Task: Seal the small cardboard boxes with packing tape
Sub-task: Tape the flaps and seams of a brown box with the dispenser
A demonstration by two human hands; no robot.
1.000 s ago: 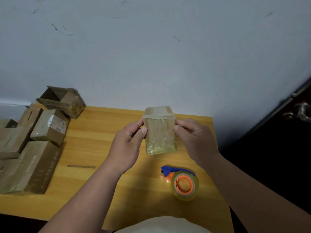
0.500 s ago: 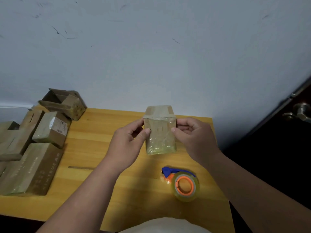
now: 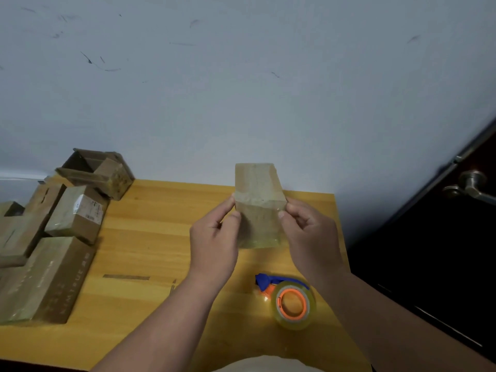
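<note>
I hold a small cardboard box (image 3: 258, 200) above the wooden table (image 3: 150, 237), tilted so its top face shows. Shiny clear tape covers its near face. My left hand (image 3: 214, 242) pinches the box's left edge and my right hand (image 3: 308, 234) pinches its right edge, thumbs at the taped corner. A roll of clear packing tape (image 3: 294, 304) with an orange core sits in a blue dispenser on the table, below the box and near my right forearm.
Several other cardboard boxes (image 3: 77, 210) are piled at the table's left, one open box (image 3: 96, 170) at the back by the wall. A long flat box (image 3: 45, 280) lies at the front left. A dark door with a metal handle (image 3: 469, 183) stands to the right.
The box has tipped so more of its top face shows. Both hands have shifted slightly lower along its side edges. The tape roll has not moved.
</note>
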